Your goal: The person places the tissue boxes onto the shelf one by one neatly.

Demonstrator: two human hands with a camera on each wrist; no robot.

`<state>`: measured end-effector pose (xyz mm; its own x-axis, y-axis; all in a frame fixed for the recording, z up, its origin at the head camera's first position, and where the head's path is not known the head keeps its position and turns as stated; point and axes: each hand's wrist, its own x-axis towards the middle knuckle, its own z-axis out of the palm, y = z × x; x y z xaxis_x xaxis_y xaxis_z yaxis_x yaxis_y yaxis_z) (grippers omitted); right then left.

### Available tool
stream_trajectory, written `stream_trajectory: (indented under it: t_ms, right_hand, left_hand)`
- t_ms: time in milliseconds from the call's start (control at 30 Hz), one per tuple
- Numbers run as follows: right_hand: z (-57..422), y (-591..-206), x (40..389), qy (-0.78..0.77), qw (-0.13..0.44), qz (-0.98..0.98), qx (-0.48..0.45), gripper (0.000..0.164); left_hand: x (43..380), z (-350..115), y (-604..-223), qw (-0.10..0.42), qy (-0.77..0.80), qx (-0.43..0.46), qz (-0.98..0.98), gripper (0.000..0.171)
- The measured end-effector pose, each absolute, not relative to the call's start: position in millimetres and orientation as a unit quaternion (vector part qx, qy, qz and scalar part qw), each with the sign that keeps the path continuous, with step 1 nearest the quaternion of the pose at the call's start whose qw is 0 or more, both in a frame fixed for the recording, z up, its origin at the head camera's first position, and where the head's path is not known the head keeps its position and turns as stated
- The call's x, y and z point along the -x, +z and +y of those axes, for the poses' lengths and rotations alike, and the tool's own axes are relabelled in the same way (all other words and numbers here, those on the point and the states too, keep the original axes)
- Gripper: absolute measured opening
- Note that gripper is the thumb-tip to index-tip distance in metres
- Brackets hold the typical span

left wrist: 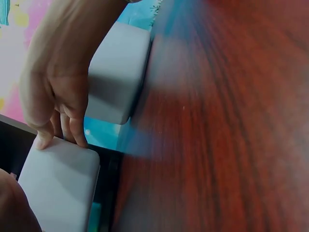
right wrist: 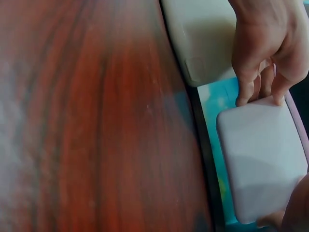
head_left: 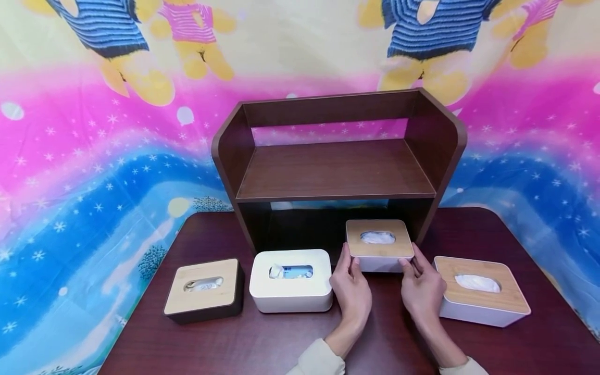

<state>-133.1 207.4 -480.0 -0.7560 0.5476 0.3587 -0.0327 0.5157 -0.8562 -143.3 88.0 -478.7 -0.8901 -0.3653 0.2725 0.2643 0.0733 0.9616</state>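
At the left of the table (head_left: 300, 344), a dark-sided tissue box (head_left: 206, 314) with a pale wood top stands slightly turned; the packet in its slot bears grey marks too small to read. Next to it is an all-white tissue box (head_left: 291, 304), whose slot shows a blue packet (head_left: 300, 272) with dark printed characters, likewise too small to make out. Just right of that, the left hand (head_left: 351, 294) reaches forward from a cream sleeve (head_left: 321, 359), wrist bent, thumb at the near left corner and fingers along the left end of a small wood-topped box (head_left: 383, 264). This box is in front of the right part of the lower compartment of the brown shelf (head_left: 335, 169), gripped between the two hands, which stand apart at its opposite ends. The right hand (head_left: 423, 289) mirrors the left, thumb at the near right corner, fingers along the right end, forearm slanting up from the bottom edge. Just beside it, farthest right, stands a longer wood-topped box (head_left: 487, 314), white tissue in its slot.
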Motion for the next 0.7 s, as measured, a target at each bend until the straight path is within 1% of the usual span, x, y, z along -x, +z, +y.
stream_trajectory:
  t_ms: [167,433,700]
  right_hand:
    - [211,-482,140,0.476,0.310,-0.806,0.165,0.048]
    - [209,-485,149,0.472,0.305,-0.810,0.168,0.048]
    - [210,-483,153,0.456,0.274,-0.831,0.162,0.050]
  left_hand:
    - [151,93,-481,0.245,-0.666,-0.042,-0.704,0.046]
    - [162,93,-486,0.249,-0.645,-0.059,-0.720,0.045]
    - [167,91,-485,0.239,-0.638,-0.050,-0.730,0.046]
